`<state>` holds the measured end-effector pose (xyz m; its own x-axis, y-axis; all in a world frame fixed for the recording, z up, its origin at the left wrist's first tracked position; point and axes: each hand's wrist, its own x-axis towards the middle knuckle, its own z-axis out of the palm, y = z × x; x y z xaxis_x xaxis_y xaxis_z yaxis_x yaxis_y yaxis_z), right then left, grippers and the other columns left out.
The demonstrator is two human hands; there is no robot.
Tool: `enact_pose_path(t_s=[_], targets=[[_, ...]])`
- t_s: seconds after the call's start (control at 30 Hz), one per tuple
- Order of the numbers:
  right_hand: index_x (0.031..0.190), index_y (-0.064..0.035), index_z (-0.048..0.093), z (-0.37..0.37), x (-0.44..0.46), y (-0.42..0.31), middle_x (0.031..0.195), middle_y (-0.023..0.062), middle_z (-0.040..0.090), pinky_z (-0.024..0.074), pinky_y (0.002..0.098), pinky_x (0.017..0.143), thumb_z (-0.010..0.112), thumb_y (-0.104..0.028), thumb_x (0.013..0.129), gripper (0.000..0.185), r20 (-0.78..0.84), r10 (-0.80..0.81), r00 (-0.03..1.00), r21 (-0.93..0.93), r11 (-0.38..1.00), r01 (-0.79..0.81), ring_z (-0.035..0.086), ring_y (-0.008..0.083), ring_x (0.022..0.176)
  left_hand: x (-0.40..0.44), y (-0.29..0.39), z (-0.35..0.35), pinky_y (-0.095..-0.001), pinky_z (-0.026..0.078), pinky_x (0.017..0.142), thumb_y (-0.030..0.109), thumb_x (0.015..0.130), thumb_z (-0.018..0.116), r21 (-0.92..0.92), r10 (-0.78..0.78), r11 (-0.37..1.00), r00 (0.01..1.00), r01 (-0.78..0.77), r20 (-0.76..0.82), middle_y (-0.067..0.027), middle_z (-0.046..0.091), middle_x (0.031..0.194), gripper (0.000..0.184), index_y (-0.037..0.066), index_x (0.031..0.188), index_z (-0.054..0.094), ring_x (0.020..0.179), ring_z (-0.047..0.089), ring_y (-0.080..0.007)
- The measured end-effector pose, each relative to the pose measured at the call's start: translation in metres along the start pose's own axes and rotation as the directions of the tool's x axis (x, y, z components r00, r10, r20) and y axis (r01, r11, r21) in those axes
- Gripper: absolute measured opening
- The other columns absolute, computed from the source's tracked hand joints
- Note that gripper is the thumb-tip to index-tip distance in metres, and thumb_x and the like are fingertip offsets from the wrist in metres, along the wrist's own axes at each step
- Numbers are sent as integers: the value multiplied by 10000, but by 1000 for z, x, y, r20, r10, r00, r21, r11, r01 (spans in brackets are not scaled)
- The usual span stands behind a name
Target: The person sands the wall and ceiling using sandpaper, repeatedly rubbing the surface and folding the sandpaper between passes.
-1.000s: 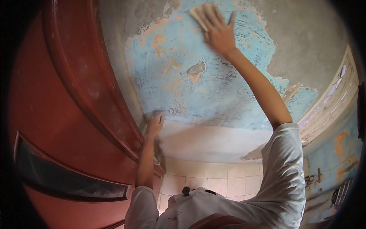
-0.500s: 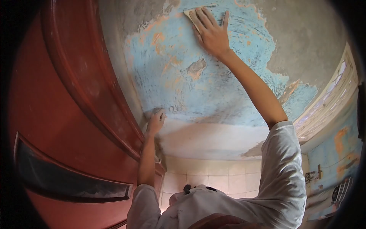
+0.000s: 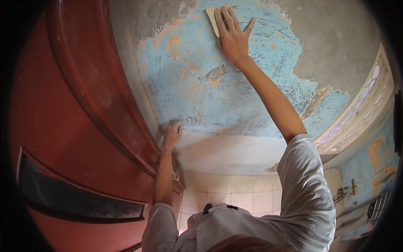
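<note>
High on the wall, my right hand presses a flat cream-coloured pad against the blue, peeling paint. The fingers lie over the pad's right part, and its left edge sticks out beside them. Lower left, my left hand rests against the wall near the door frame, its fingers curled around something small and dark that I cannot make out. Grey bare plaster borders the blue paint, and a pale band runs below it.
A red door with a dark glass panel fills the left side. A pale latticed window frame is at the right, with wires below it. Pale tiles show at the bottom.
My right hand has moved left across the upper wall with the pad, most of it in the first half second. My right forearm has swung left. My left hand has hardly moved.
</note>
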<state>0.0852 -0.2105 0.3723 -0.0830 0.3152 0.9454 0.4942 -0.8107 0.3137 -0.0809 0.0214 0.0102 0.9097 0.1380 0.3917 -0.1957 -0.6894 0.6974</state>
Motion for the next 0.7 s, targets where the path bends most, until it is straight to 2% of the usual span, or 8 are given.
enact_pose_path(t_s=[0.07,0.13,0.27,0.33,0.47,0.6,0.67,0.7], targets=[[1569,-249,436,0,1,4,1592,7,435,114,881,1113,749,-131,826,815,11,-18,1000,36,999,18,403,185,1485,1,0,0,-462,556,845,144,1034,542,24,13,1000,1000,-13,9,-194,768,1001,298,24,1285,650,927,725,-388],[1582,-254,414,-6,3,12,1589,-1,437,108,878,1117,749,-72,798,872,-2,-36,999,45,998,37,412,189,1478,1,1,1,-455,555,846,144,1036,544,-40,-32,999,999,33,18,-196,770,1006,296,23,1284,649,910,731,-384],[1574,-255,430,-14,1,18,1565,-1,462,116,879,1115,743,-35,776,884,15,-25,1000,38,999,25,428,190,1465,2,-9,6,-446,558,838,144,1038,548,-31,-37,999,999,37,15,-195,771,1011,296,23,1288,648,899,738,-372],[1532,-234,486,-11,3,12,1522,-1,500,129,881,1108,704,-25,795,797,-8,-35,999,52,998,35,442,187,1452,2,-17,10,-434,561,836,140,1036,553,54,35,998,999,-34,-17,-195,771,1011,293,23,1287,651,899,739,-368],[1459,-187,555,1,13,-3,1488,-16,527,150,892,1084,623,-19,845,641,-27,-147,989,-10,989,147,452,182,1440,2,-25,18,-450,556,854,141,1037,547,-50,-4,999,1000,5,25,-190,769,1013,289,25,1280,653,924,730,-383],[1462,-187,551,-20,9,13,1483,-21,528,156,902,1071,644,-20,832,658,13,-131,991,-15,991,131,457,181,1429,0,-23,13,-473,542,874,144,1035,544,-37,6,999,1000,-5,20,-201,764,1017,281,23,1263,657,952,721,-394],[1447,-186,562,-35,7,14,1473,-19,537,156,908,1064,659,-32,834,640,-3,-12,1000,67,998,12,476,181,1411,0,-13,6,-478,541,878,143,1034,544,-12,17,1000,1000,-17,2,-208,761,1019,278,21,1257,658,958,721,-394],[1447,-186,562,-30,8,12,1473,-19,537,156,908,1064,659,-32,834,640,-7,-15,1000,70,997,16,476,181,1411,0,-8,3,-478,542,883,143,1033,546,4,-15,1000,1000,15,25,-211,760,1022,283,21,1262,658,960,720,-395]])
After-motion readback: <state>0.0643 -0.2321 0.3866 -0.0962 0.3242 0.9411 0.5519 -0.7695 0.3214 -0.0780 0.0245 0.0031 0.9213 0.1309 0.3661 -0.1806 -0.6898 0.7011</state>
